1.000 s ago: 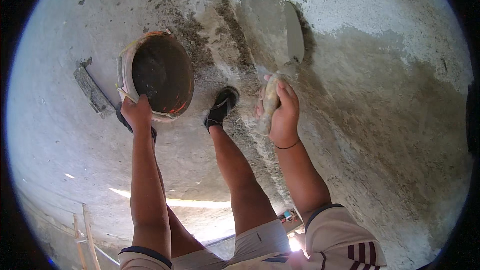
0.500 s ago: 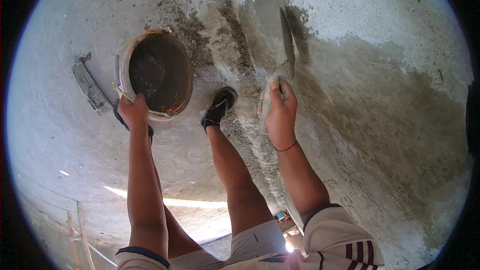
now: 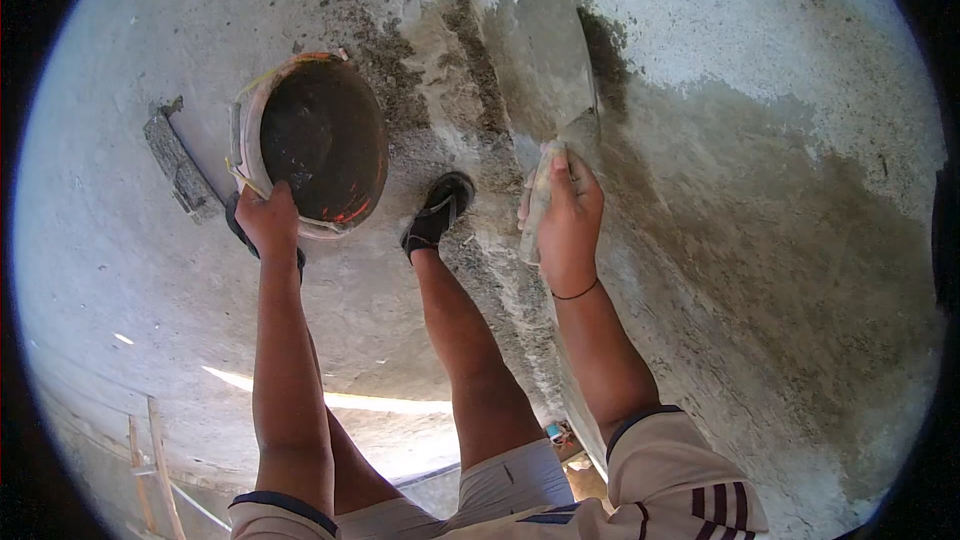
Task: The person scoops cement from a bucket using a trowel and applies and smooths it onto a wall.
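Edge-on half a second ago, the trowel (image 3: 572, 68) now shows its broad face by the wall (image 3: 760, 25); right hand (image 3: 570, 225) grips its handle, left hand (image 3: 268, 222) clutches the bucket (image 3: 252, 132) at its rim

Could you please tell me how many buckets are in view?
1: the bucket left of centre, held at its near edge by the left hand. No other shows, though the person's body could hide one.

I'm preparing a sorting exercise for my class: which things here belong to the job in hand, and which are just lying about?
In use:
bucket, its edge held by the left hand
trowel, handle in the right hand

Apparently idle:
grey-crusted long piece left of the bucket
wooden poles, lower left
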Motion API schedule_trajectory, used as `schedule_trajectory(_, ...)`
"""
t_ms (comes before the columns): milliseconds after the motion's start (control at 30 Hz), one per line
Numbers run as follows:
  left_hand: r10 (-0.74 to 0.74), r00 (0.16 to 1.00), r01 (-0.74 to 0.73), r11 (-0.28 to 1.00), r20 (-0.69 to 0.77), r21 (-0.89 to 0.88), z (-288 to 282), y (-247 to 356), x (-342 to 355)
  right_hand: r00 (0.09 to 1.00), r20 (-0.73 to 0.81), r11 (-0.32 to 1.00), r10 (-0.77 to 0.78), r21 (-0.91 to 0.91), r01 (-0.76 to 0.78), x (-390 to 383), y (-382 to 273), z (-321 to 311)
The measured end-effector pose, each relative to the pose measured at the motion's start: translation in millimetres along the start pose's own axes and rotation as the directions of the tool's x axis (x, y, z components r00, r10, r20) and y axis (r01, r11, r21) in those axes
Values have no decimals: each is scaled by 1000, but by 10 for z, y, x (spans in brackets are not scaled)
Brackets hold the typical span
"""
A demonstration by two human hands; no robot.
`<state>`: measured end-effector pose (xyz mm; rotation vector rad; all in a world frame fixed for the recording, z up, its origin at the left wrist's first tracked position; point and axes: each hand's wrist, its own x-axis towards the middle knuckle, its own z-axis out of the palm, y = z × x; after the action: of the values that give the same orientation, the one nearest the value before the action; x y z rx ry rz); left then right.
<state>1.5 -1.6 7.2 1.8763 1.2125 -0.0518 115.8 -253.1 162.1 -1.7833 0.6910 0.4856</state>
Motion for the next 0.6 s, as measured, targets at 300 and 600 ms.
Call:
schedule_trajectory(300,-46,998,47,998,-46,31,51,-18,16,979,-29,972,-201,-128,195,-59,68,-43)
schedule_trajectory(600,-114,992,119,987,-48,107,14,-37,29,981,-95,975,-170,127,181,-330,266,373)
